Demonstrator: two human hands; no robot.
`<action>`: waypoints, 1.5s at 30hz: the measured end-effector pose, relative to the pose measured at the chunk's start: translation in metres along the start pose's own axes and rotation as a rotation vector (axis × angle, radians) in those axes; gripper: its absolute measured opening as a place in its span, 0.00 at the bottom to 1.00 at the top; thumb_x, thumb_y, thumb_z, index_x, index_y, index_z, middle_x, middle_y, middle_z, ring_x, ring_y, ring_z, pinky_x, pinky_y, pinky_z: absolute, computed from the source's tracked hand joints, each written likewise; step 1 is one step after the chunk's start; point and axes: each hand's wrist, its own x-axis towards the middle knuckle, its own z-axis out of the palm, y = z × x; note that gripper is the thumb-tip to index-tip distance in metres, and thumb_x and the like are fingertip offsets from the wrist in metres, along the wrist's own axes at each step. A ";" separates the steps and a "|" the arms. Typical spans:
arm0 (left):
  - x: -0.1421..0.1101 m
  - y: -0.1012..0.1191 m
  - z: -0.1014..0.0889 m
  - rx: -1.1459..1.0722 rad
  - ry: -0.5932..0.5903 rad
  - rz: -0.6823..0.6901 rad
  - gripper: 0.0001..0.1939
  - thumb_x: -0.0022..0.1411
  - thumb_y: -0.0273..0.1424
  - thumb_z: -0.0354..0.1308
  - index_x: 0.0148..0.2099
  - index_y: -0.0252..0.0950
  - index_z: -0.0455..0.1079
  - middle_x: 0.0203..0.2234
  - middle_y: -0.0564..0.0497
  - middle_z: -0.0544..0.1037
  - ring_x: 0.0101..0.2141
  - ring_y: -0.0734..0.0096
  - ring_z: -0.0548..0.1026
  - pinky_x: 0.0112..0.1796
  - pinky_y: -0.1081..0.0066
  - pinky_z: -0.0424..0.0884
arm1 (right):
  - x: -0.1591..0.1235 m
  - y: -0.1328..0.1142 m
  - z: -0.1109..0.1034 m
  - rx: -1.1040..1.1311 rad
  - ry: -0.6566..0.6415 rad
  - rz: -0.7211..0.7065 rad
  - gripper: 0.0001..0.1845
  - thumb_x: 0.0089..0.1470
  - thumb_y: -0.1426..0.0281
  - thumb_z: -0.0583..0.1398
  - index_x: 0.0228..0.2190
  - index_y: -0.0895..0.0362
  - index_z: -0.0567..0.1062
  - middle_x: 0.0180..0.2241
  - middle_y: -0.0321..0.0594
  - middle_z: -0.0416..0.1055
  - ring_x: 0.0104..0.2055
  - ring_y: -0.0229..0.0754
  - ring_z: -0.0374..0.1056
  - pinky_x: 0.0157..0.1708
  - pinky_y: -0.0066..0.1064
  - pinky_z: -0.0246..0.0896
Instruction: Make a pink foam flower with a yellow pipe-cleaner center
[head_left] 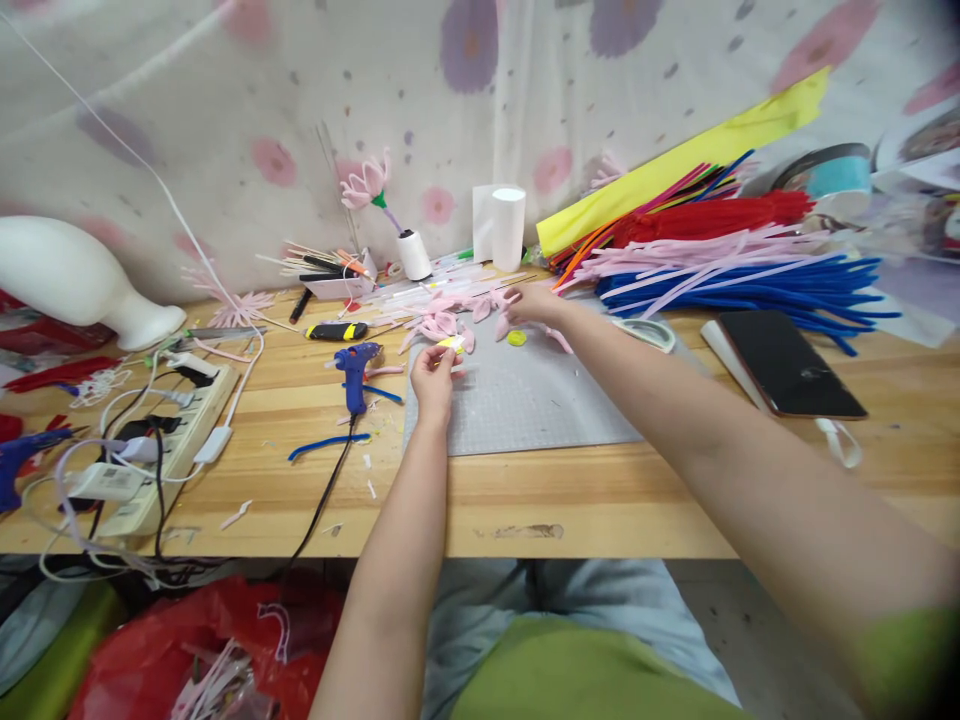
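My left hand (433, 383) is closed around a small yellow-and-white piece (453, 343), its kind too small to make out, over the left part of a grey cutting mat (525, 410). My right hand (534, 304) reaches to the back of the mat, fingers bent together among pink fuzzy petals (487, 305); whatever they pinch is hidden. More pink petals (437, 325) lie just beyond my left hand. Between the hands a yellow-green disc (516, 338) rests on the mat.
Left of the mat lie a blue hot glue gun (358, 375), a utility knife (336, 331) and a power strip (176, 440). Bundled pipe cleaners (720, 285) and a black-screened device (791, 362) occupy the right. Behind stand a pink flower (367, 185) and a white roll (508, 230).
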 end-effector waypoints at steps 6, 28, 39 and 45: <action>-0.003 -0.002 0.000 -0.012 -0.041 0.023 0.11 0.47 0.32 0.62 0.32 0.34 0.65 0.26 0.54 0.71 0.27 0.75 0.74 0.24 0.76 0.70 | -0.011 -0.011 0.013 0.440 -0.031 -0.188 0.24 0.40 0.80 0.61 0.42 0.57 0.69 0.44 0.45 0.69 0.38 0.40 0.70 0.40 0.39 0.70; 0.029 -0.032 0.103 0.607 -0.287 0.145 0.02 0.53 0.25 0.55 0.30 0.35 0.65 0.26 0.51 0.73 0.33 0.68 0.74 0.41 0.65 0.69 | -0.078 0.091 -0.014 -0.388 0.421 -0.385 0.20 0.46 0.73 0.57 0.44 0.60 0.67 0.36 0.49 0.71 0.41 0.50 0.66 0.43 0.42 0.60; 0.017 -0.028 0.078 0.902 -0.505 0.401 0.05 0.55 0.26 0.53 0.35 0.35 0.69 0.31 0.49 0.75 0.33 0.69 0.72 0.39 0.67 0.68 | -0.061 0.093 -0.020 -0.330 0.569 -0.310 0.19 0.47 0.77 0.52 0.43 0.61 0.68 0.39 0.52 0.70 0.44 0.52 0.64 0.46 0.44 0.58; 0.013 -0.029 0.064 0.857 -0.637 0.518 0.23 0.49 0.21 0.56 0.49 0.34 0.68 0.50 0.42 0.70 0.51 0.63 0.69 0.49 0.65 0.67 | -0.067 0.092 -0.019 -0.426 0.580 -0.347 0.23 0.44 0.76 0.54 0.45 0.61 0.68 0.43 0.52 0.69 0.47 0.54 0.61 0.48 0.44 0.56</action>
